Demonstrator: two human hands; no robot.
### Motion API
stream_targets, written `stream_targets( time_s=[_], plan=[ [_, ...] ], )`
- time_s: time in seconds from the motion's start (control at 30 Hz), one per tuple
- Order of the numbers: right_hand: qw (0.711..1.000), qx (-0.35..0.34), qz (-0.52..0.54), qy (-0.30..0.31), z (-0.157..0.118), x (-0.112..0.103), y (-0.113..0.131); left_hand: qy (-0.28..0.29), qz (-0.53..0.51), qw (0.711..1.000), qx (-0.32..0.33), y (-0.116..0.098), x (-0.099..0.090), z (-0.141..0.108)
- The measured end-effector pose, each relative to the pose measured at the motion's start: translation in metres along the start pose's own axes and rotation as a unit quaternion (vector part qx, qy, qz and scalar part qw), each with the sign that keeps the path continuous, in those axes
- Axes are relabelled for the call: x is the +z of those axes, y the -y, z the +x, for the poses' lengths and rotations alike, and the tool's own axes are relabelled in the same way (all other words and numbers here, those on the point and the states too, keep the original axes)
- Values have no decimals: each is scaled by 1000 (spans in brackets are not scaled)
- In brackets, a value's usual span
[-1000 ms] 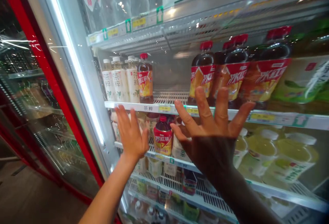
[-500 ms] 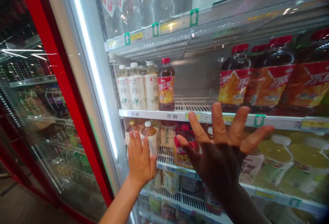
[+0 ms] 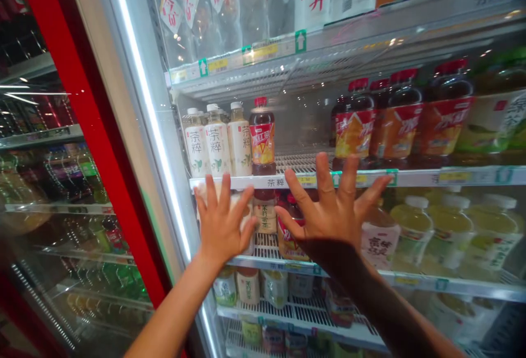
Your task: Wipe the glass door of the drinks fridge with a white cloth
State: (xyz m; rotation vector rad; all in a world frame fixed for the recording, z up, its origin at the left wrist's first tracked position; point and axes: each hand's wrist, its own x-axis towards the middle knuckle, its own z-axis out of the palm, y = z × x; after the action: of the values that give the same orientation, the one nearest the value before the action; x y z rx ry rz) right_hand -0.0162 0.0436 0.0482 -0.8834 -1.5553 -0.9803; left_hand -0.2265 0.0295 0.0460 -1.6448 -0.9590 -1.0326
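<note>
Both hands are raised in front of a lit drinks cooler. My left hand (image 3: 223, 221) is open, fingers spread, holding nothing; it hides bottles on the shelf behind it. To its right, my right hand (image 3: 331, 210) is also open with spread fingers and nothing in it, its fingertips overlapping the edge of the middle shelf (image 3: 242, 183). On that shelf, white-labelled tea bottles (image 3: 216, 142) stand beside a red-capped iced tea bottle (image 3: 262, 136). More red-capped bottles (image 3: 355, 128) stand further right. Whether either hand touches anything cannot be made out.
Clear bottles (image 3: 197, 16) fill the top shelf. Pale green bottles (image 3: 452, 232) stand lower right, with further drinks on the shelves below. A bright light strip (image 3: 143, 100) and a red frame (image 3: 86, 106) run down the left, beside another stocked cooler.
My left hand has spread its fingers and risen slightly. My right hand has shifted left and up, still spread. The view has moved, showing more bottles at the right.
</note>
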Motion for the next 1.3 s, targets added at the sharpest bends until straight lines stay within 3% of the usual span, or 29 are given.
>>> stream_targets(
  time_s=[0.07,0.13,0.2,0.27,0.33,0.4,0.5,0.57,0.63,0.7,0.77,0.8,0.87,0.97,1.03,1.13,1.2,1.3],
  plan=[
    [1000,-6,-1,11,-1,0,0,-38,-6,999,-36,11,2,39],
    [1000,-21,1,16,-4,-3,-2,-49,-8,997,-65,7,3,57],
    [999,-43,8,23,-7,-8,-8,-29,-5,998,-50,-11,5,42],
    [996,-81,20,35,-9,-15,-22,14,-5,999,33,-31,6,11],
    [990,-131,28,45,-7,-23,-42,29,-15,995,95,-41,8,-3],
    [983,-171,24,56,0,-32,-66,30,-20,994,99,-39,9,17],
    [977,-203,10,62,15,-46,-103,-23,-18,1000,-5,-38,13,76],
    [971,-231,7,66,21,-54,-127,-32,-10,999,-29,-52,16,92],
    [963,-259,8,77,24,-62,-150,-6,-6,999,35,-74,20,82],
    [955,-281,8,94,25,-71,-173,33,-11,985,168,-93,21,65],
    [948,-299,11,105,26,-79,-196,54,-16,970,236,-103,21,67],
    [945,-308,14,105,27,-83,-207,51,-16,973,223,-105,21,78],
    [943,-317,25,101,28,-90,-225,18,-12,993,118,-111,24,110],
    [949,-296,43,101,23,-96,-242,-28,-8,999,-33,-145,33,134],
    [958,-268,45,90,17,-98,-249,-17,-6,999,-28,-178,41,119],
    [970,-231,33,65,6,-101,-257,28,-9,995,94,-210,47,94],
    [973,-221,30,59,3,-103,-264,35,-11,990,138,-208,47,106],
    [977,-206,42,47,2,-108,-275,-7,8,998,62,-198,46,149]
  ],
)
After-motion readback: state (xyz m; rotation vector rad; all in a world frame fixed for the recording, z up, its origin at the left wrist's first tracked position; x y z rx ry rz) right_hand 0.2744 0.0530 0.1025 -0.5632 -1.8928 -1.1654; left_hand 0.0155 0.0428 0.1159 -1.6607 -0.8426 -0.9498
